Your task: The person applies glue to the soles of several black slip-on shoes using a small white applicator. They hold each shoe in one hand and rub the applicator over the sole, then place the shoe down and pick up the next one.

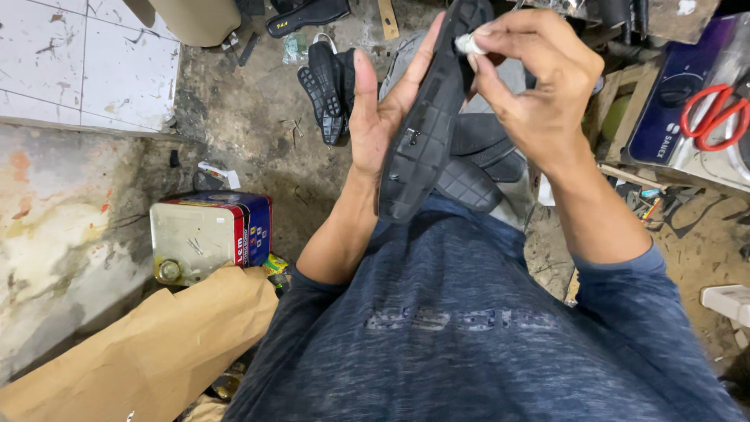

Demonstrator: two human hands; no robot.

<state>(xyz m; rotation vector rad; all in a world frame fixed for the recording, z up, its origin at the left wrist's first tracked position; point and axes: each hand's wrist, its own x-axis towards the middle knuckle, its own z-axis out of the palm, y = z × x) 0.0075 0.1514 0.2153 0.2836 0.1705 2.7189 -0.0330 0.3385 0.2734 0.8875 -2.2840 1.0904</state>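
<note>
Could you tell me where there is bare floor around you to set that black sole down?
The widest bare patch is the grey floor between the white tiles, the rectangular tin can and the loose black soles. The right side is crowded: red scissors, boxes and scraps. The left hand backs the black sole; the right hand pinches a small white piece.

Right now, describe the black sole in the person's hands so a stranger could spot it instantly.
Start at the blue shirt filling the lower frame. Above it, the left hand props up a black shoe sole while the right hand presses a small white lump against it. Unlike the soles on the floor, it stands on edge, held.
</note>
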